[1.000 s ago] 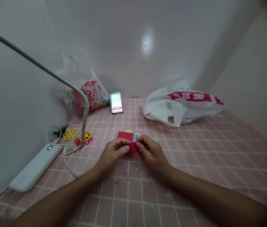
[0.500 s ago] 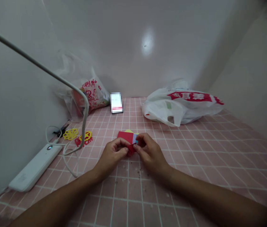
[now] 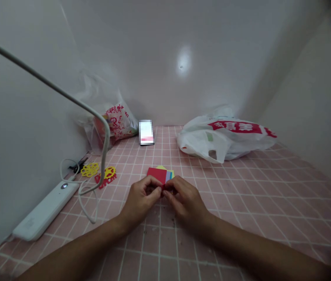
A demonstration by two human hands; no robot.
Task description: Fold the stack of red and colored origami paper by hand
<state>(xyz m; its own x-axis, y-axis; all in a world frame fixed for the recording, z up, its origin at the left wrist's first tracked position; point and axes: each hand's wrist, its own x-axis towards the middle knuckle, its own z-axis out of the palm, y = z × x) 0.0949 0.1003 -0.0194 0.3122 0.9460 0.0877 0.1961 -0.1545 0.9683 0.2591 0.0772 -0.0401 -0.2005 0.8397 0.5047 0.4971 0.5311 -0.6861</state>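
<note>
Several small sheets of coloured paper lie at the centre of the table, just beyond my fingers: a red sheet [image 3: 157, 174], with lavender, blue and yellow sheets [image 3: 161, 168] showing around its edges. My left hand [image 3: 143, 197] has thumb and forefinger pinched on red paper at the near side of these sheets. Fingertips of my right hand [image 3: 184, 197] meet the left ones and pinch the same red paper [image 3: 163, 187]. Most of the pinched part is hidden by the fingers, so its shape cannot be made out.
At left are a white power strip [image 3: 46, 210], a looping white cable [image 3: 106, 144], and yellow and red cut-out shapes [image 3: 106, 178]. A lit phone [image 3: 146, 132] leans at the back, between a clear plastic bag [image 3: 115, 121] and a white plastic bag [image 3: 226, 136].
The view has tilted slightly, so everything sits a little lower. My fingertips have come closer together, and less red paper shows beneath them.
</note>
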